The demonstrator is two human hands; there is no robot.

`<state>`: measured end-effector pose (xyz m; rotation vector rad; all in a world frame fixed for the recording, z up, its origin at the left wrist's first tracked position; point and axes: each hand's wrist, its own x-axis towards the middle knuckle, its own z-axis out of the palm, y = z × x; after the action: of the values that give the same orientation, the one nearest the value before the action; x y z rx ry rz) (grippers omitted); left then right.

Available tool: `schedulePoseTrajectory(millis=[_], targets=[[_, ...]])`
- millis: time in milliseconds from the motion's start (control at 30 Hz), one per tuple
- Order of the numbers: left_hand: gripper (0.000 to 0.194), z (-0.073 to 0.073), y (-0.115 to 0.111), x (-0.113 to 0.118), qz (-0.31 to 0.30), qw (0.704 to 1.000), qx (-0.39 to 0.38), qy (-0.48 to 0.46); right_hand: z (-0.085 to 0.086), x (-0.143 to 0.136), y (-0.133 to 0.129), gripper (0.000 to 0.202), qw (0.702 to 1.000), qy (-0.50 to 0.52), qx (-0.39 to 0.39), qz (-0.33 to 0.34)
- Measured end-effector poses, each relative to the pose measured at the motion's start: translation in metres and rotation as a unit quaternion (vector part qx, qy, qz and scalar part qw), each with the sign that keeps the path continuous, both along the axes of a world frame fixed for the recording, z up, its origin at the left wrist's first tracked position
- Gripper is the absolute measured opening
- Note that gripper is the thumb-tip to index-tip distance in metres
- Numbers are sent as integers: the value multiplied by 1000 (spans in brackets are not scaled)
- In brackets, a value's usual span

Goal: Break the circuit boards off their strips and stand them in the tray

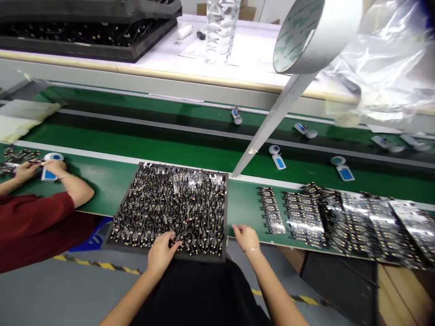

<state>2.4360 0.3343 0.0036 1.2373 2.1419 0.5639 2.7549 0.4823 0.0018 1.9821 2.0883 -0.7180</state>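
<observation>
In front of me a black foam tray (224,213) lies on the green bench and juts over its front edge. Rows of small black electronic parts with thin cables and gold-coloured tips (176,206) cover it. My left hand (161,254) rests at the tray's front edge, thumb and fingers apart, fingertips among the nearest parts. I see nothing gripped in it. Just right of the tray, at the bench edge, my right hand (247,238) is loosely bent with its fingers apart; it shows nothing held.
Strips of similar parts (304,217) lie on the right. A green conveyor (204,156) carries white devices with blue panels (278,160). A slanted post (268,124) holds a white tube. On the left, a co-worker's hands (56,168) handle a device. Black trays (91,50) sit on the shelf.
</observation>
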Motion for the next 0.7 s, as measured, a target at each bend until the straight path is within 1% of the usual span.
schedulePoseTrajectory(millis=[67,100,167,200,233,300,367,400,467,500,533,600,667,700], targets=[[40,2,1,-1,-20,999,12,32,-1,38,28,45,995,-44,39,-76],[41,3,0,-1,-37,998,19,50,-3,56,40,51,990,-66,57,-114],[42,4,-2,-1,-81,993,29,81,-8,87,61,74,976,-96,74,-178],[42,5,-3,-1,-106,990,27,91,-12,97,69,83,973,-99,68,-199],[41,5,-5,0,-126,987,22,94,-15,105,75,87,971,-95,58,-212],[35,6,-9,2,-154,983,7,97,-21,112,81,82,974,-71,33,-214],[32,6,-12,3,-150,983,0,103,-21,112,83,69,977,-37,21,-207],[33,7,-13,3,-140,984,1,108,-18,111,83,64,978,-21,19,-208],[34,12,-13,1,-118,987,7,113,-7,108,81,59,975,15,15,-222],[34,17,-13,0,-109,988,10,113,1,105,79,58,971,35,16,-236],[34,24,-12,-1,-99,989,16,110,8,100,76,57,966,59,17,-251],[35,44,-7,-1,-86,991,41,97,23,82,63,55,950,123,24,-286],[39,72,1,3,-100,988,83,80,37,49,42,52,925,214,28,-314],[43,87,6,7,-125,983,108,74,44,27,29,50,906,270,23,-326]])
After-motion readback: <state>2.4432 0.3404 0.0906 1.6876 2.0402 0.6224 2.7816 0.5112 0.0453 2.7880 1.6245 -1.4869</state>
